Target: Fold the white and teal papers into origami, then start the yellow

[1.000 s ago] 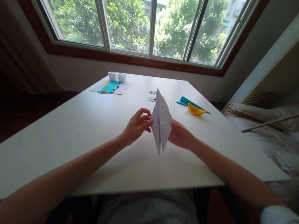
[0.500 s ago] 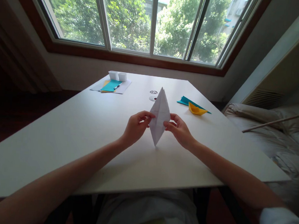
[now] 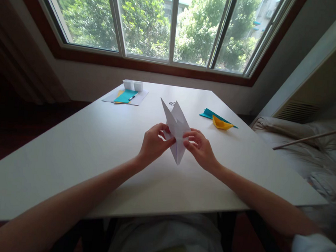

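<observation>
Left hand pinched the white folded paper above the table, right hand gripped its other side, and since a moment ago a flap had lifted into two points, teal paper and yellow paper boat farther right.
</observation>
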### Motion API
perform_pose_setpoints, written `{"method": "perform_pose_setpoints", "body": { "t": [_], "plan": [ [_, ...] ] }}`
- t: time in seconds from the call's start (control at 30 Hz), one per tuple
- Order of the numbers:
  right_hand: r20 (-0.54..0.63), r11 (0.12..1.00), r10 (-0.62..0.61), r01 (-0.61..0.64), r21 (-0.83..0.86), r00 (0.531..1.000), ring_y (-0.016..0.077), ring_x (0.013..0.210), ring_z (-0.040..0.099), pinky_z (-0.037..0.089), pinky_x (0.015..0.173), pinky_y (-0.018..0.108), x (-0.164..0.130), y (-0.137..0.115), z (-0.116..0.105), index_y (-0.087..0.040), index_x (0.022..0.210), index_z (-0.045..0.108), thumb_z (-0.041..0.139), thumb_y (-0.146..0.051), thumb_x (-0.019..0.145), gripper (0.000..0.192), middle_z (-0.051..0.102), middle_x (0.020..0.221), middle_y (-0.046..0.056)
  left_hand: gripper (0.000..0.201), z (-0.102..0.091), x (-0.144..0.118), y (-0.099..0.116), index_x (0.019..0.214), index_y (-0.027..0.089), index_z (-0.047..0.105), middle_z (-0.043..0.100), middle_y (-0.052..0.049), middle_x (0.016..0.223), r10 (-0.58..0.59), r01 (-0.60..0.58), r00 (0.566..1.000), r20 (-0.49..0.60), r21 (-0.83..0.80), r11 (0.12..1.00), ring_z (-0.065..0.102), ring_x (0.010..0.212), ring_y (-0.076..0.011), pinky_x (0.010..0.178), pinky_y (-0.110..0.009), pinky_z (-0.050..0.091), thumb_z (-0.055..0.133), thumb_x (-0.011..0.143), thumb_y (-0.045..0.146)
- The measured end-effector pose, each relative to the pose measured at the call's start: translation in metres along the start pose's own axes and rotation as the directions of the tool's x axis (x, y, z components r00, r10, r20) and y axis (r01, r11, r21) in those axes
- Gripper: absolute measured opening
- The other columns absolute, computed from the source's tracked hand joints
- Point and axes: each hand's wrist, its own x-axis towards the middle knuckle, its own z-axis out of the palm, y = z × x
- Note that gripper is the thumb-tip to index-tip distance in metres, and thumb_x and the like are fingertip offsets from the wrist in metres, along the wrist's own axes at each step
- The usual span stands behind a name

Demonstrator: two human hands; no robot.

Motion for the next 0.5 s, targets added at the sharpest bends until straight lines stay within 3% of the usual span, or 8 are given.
{"method": "perform_pose_setpoints", "body": {
  "t": [0.17, 0.33, 0.5],
  "plan": [
    [-0.032, 0.993, -0.002, -0.002, -0.120, 0.999, 0.0177, 0.086, 0.057, 0.054, 0.069, 0.033, -0.0001, -0.0004, 0.0040, -0.023, 0.090, 0.062, 0.066, -0.044, 0.068, 0.031, 0.044, 0.116, 0.007, 0.015, 0.0007, -0.0013, 0.0004, 0.075, 0.017, 0.055, 0.059, -0.002, 0.075, 0.062, -0.062, 0.998, 0.001, 0.051, 0.997, 0.053, 0.062, -0.0124, 0.052, -0.022, 0.045, 0.065, 0.065, 0.024],
    [-0.065, 0.990, -0.005, -0.005, -0.144, 0.998, 0.0200, 0.093, 0.055, 0.054, 0.069, 0.034, 0.0018, 0.0035, 0.0046, -0.021, 0.077, 0.062, 0.062, -0.042, 0.073, 0.021, 0.045, 0.115, 0.008, 0.006, 0.0006, -0.0002, -0.0023, 0.074, 0.017, 0.056, 0.057, -0.004, 0.085, 0.041, -0.041, 0.999, 0.026, 0.020, 0.999, 0.056, 0.066, -0.0130, 0.051, -0.022, 0.047, 0.059, 0.069, 0.020],
    [-0.098, 0.987, -0.038, 0.023, -0.156, 0.994, 0.0241, 0.112, 0.045, 0.045, 0.088, 0.042, 0.0040, 0.0062, -0.0036, -0.022, 0.076, 0.061, 0.062, -0.043, 0.073, 0.021, 0.038, 0.132, 0.006, 0.004, -0.0020, 0.0045, -0.0058, 0.068, 0.017, 0.056, 0.054, -0.006, 0.098, 0.026, -0.025, 1.000, -0.006, 0.012, 1.000, 0.054, 0.087, -0.0181, 0.060, -0.024, 0.049, 0.058, 0.068, 0.021]
  ]
}}
